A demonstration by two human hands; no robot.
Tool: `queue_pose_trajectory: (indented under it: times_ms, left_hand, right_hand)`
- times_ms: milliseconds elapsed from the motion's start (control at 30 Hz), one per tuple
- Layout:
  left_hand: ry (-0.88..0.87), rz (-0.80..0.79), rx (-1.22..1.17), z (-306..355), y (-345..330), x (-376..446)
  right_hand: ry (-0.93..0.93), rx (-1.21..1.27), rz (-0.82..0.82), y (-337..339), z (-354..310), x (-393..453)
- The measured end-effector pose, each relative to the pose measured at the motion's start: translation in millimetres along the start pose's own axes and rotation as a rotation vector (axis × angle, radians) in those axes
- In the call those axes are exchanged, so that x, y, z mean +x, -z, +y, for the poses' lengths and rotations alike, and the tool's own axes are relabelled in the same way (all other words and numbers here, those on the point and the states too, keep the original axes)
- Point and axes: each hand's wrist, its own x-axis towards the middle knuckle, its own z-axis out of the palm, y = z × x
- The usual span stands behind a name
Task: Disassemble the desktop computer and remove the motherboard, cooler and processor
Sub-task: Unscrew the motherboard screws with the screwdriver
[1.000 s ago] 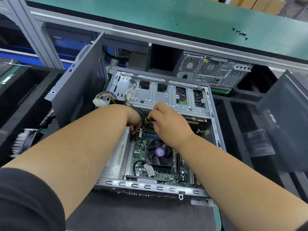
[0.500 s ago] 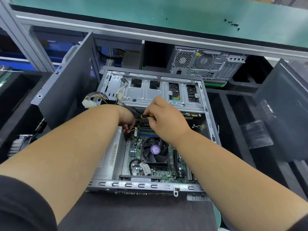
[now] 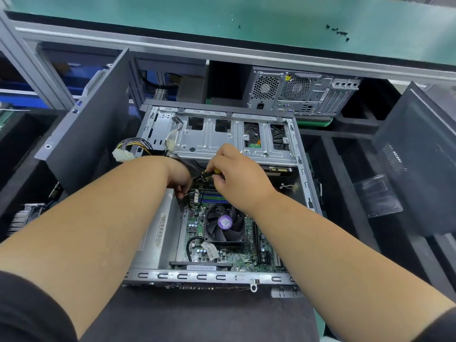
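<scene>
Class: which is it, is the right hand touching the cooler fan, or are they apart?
Apart. The head view shows the right hand gripping a yellow-handled tool above the memory slots, with bare board visible between it and the cooler fan.

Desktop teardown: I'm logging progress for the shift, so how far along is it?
Done: the case lies open, its side panel off. In hand: the right hand grips a yellow-handled tool above the motherboard while the left hand reaches in beside it. Left: cooler and motherboard remain mounted; the processor is hidden beneath.
</scene>
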Motion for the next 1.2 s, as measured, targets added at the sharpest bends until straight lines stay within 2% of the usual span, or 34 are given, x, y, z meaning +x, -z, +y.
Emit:
queue_pose_trajectory:
  times_ms: [400,733,800,867,933,1100,1200]
  left_hand:
    - [-0.002,0.001,-0.008,7,-3,-20]
    - [-0.033,0.018,0.048,20,-7,-54]
    - [-0.080,0.066,0.156,27,-9,-72]
    - [-0.143,0.187,0.286,35,-11,-90]
    - [-0.191,0.267,0.292,42,-16,-103]
    - [-0.111,0.485,0.430,55,-38,-121]
    - [-0.148,0.561,0.362,63,-51,-123]
  right_hand:
    - [-0.005,0.016,0.039,15,-5,-1]
    - [-0.066,0.014,0.142,64,-3,-17]
    - [-0.074,0.057,0.179,75,0,-24]
    - [-0.082,0.090,0.227,87,3,-31]
    - [-0.088,0.109,0.272,99,7,-37]
    - [-0.084,0.181,0.330,124,20,-53]
    - [-0.076,0.202,0.352,132,26,-64]
